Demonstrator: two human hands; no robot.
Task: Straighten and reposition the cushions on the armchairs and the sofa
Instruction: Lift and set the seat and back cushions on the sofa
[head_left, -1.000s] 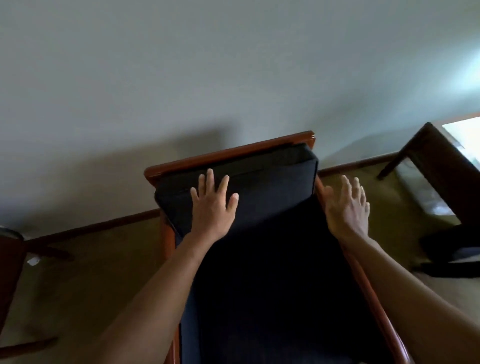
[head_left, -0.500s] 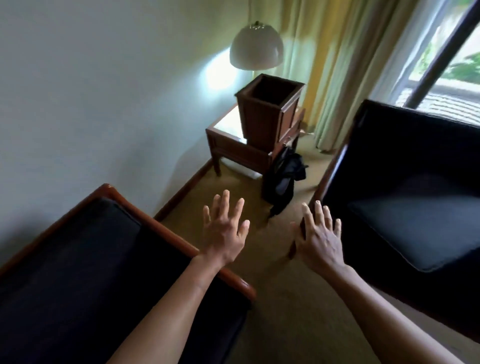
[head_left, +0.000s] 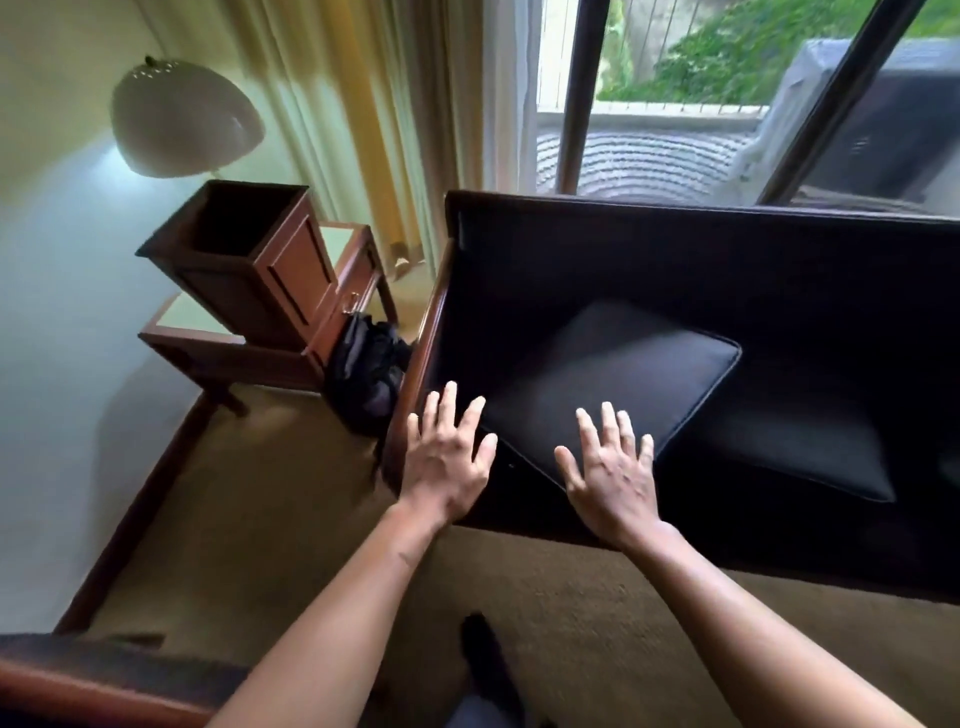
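olive carpet (head_left: 291, 525) covers the floor of a room with yellowish curtains (head_left: 363, 104) beside a tall window (head_left: 675, 93), a white dome-shaped lamp shade (head_left: 182, 122) and a reddish-brown wooden side table (head_left: 208, 343) that carries a square wooden bin (head_left: 249, 260); a black bag (head_left: 369, 374) slumps on the floor against it.

the head view is the only one. a dark upholstered sofa with a reddish wooden arm rail (head_left: 426, 332) stands under the window. on its seat lies a black square cushion with piped edges (head_left: 613, 384), turned askew so one corner points toward the person and another toward the backrest. a second flat dark cushion (head_left: 810, 452) lies just beside it to the right, partly under its edge as far as can be told in the shadow.

the left hand (head_left: 447, 462) hovers over the seat's front left corner by the rail, fingers (head_left: 445, 405) spread apart, holding nothing. the right hand (head_left: 613, 467) reaches over the near corner of the askew cushion, fingers (head_left: 610, 423) likewise splayed and empty; whether they touch the fabric cannot be told.

the cushion looks soft, light and easily bent, with smooth fabric that may slide on the seat. taking it by two opposite edges near the piping, one hand each, should let it be turned square without folding.
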